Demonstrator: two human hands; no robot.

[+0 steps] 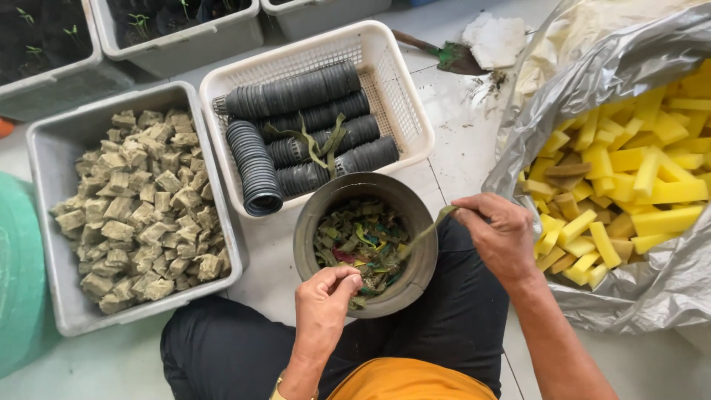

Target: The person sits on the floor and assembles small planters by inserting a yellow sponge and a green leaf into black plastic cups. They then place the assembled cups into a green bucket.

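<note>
Grey round bowl (364, 244), head view, centre of frame, resting between the person's knees on dark trousers and holding a heap of cut leaf strips (361, 241), mostly green with some yellow and red pieces. Left hand (326, 300), at 6 o'clock of the bowl, fingers curled together over the near rim, pinching a few scraps; what exactly sits inside the closed fingers cannot be told. Right hand (498, 233), at 3 o'clock of the bowl, fingers closed on one long green leaf strip (428, 231) that runs from the hand down into the bowl. White perforated basket (385, 55), at 12 o'clock of the bowl and touching its far rim, containing stacked black plastic net pots (300, 92) laid on their sides in rows, with a few green leaves (318, 144) draped across them. Grey rectangular tub (55, 141), at 9 o'clock, filled with rough beige-grey cubes (137, 204) of growing medium. Silver foil bag (629, 67), at 3 o'clock beyond the right hand, open and full of yellow sponge sticks (637, 185), some browned. Small green trowel (444, 53) with wooden handle, at 1 o'clock on the pale tiled floor (459, 141), beside a white crumpled lump (495, 38). Grey trays of dark soil with seedlings (141, 22), at 11 o'clock along the top edge. Green rounded object (18, 274), far 9 o'clock, only partly seen.
</note>
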